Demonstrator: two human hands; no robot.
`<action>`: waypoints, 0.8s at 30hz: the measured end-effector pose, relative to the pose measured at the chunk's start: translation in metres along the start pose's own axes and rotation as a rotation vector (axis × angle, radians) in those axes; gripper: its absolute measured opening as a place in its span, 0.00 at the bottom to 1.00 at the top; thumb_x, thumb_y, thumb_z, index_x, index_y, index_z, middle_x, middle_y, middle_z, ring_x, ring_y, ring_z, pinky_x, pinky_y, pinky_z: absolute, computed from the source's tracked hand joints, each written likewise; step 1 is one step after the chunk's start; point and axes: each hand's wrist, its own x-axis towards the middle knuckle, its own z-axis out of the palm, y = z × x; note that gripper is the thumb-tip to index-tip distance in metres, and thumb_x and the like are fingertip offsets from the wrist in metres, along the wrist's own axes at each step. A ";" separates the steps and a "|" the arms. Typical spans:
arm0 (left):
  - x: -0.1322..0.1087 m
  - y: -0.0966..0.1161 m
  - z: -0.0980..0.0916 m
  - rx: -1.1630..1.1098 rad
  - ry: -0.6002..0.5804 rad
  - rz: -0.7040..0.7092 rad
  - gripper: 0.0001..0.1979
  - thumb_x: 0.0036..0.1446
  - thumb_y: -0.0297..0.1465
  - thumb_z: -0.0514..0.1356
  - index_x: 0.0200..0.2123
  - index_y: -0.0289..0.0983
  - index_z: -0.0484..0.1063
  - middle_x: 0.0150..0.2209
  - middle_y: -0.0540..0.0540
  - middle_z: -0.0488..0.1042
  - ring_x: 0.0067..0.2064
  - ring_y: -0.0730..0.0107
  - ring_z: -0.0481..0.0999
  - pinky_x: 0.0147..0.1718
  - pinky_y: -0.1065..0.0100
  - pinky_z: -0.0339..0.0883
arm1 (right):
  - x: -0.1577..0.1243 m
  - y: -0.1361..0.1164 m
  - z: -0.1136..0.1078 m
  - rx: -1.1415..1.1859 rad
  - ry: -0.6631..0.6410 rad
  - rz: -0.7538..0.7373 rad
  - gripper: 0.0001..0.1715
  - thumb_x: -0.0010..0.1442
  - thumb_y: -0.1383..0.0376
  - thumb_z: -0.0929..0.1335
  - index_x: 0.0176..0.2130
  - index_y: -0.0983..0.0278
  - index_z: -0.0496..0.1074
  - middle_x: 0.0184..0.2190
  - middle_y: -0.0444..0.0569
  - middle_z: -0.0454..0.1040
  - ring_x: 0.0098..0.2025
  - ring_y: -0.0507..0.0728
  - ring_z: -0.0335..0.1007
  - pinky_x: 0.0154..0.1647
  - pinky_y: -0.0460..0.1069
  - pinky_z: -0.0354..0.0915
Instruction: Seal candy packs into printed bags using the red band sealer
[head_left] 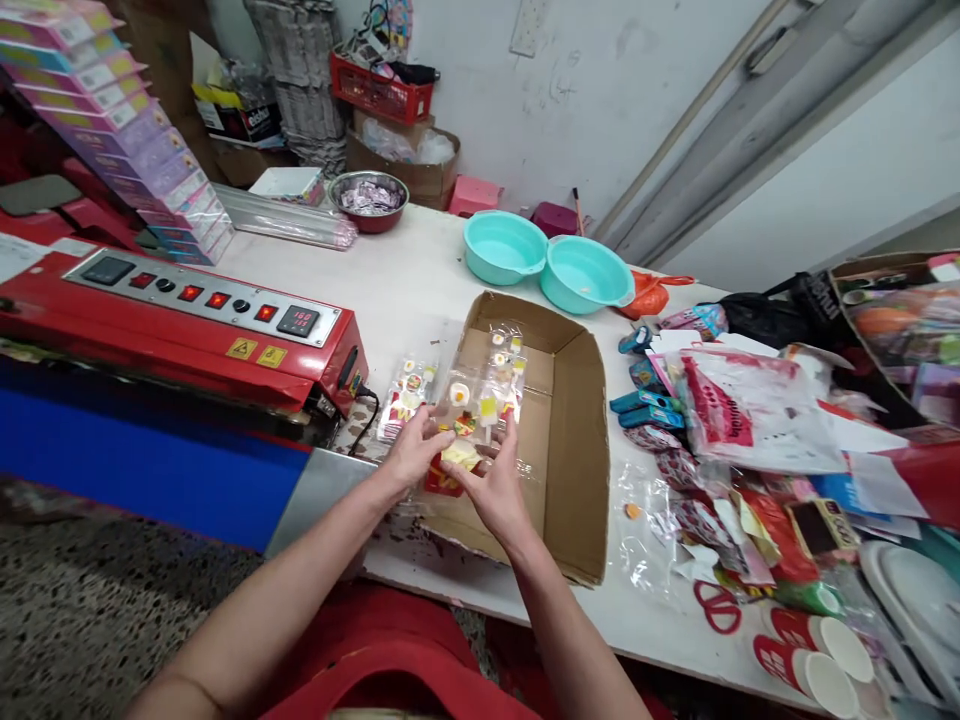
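Both my hands meet over the near left corner of an open cardboard box (570, 430) on the white table. My left hand (414, 448) and my right hand (491, 480) pinch a clear plastic packet of small colourful items (480, 395), with a red and yellow piece at its lower end. Another clear packet (405, 395) lies on the table just left of the box, beside the outlet of the red sealing machine (187, 320).
Two teal basins (547, 265) stand behind the box. A heap of packets, bags, red scissors (716, 605) and paper cups (817, 655) fills the right side. A metal bowl (369, 198), stacked coloured boxes (120, 120) and clear tubes sit at the back left.
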 end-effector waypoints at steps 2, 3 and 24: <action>-0.017 0.011 -0.018 -0.002 0.018 -0.046 0.25 0.46 0.35 0.68 0.48 0.37 0.68 0.45 0.42 0.77 0.46 0.61 0.77 0.45 0.63 0.69 | 0.000 -0.007 0.003 0.088 0.012 0.025 0.68 0.47 0.48 0.76 0.69 0.56 0.34 0.63 0.61 0.51 0.58 0.66 0.62 0.50 0.60 0.70; -0.026 0.016 -0.028 0.006 0.016 -0.073 0.25 0.46 0.35 0.68 0.48 0.37 0.68 0.45 0.42 0.77 0.46 0.61 0.77 0.45 0.63 0.69 | 0.002 -0.010 0.004 0.105 0.021 0.031 0.68 0.46 0.48 0.76 0.69 0.54 0.34 0.65 0.60 0.48 0.59 0.67 0.61 0.50 0.59 0.70; -0.140 0.021 -0.156 0.103 0.131 -0.260 0.24 0.48 0.35 0.68 0.49 0.38 0.71 0.44 0.44 0.78 0.43 0.61 0.78 0.42 0.65 0.70 | -0.023 -0.035 0.135 0.284 -0.513 0.184 0.49 0.44 0.65 0.70 0.62 0.58 0.51 0.46 0.50 0.65 0.38 0.57 0.68 0.36 0.51 0.68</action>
